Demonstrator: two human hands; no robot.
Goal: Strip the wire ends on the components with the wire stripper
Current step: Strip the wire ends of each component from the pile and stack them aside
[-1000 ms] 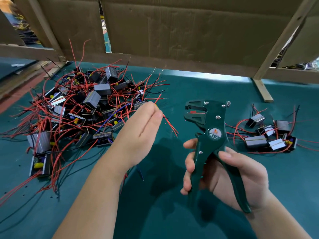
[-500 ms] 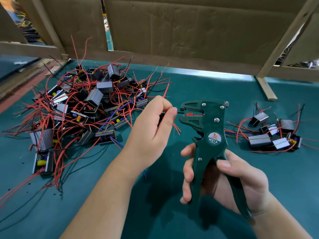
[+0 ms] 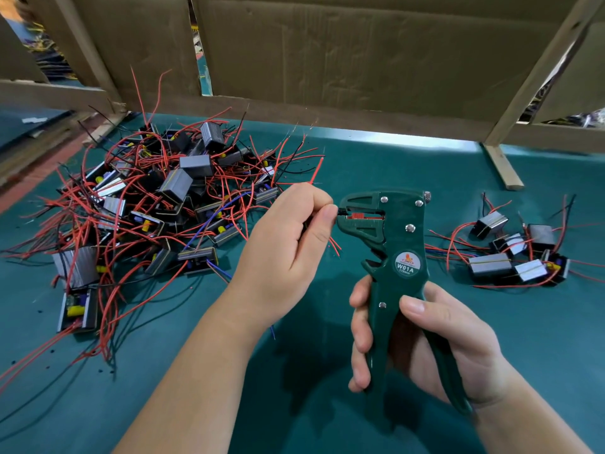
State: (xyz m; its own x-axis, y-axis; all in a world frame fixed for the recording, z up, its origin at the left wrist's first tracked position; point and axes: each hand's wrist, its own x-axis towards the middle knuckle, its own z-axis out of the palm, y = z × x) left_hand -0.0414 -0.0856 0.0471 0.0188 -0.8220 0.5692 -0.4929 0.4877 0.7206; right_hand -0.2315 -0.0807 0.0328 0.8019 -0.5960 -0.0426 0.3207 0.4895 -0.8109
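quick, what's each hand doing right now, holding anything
Left hand: closed, pinching a wire at the mouth of the wire stripper.
Right hand: closed around the wire stripper's handles.

Wire stripper glossy green plastic; table matt.

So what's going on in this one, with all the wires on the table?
A person is stripping wire ends. The right hand grips the handles of a green wire stripper, held upright above the teal table. The left hand pinches a wire and holds its end at the stripper's mouth; the handles do not look squeezed yet. A big tangle of components with red and black leads lies to the left, and a smaller group lies to the right.
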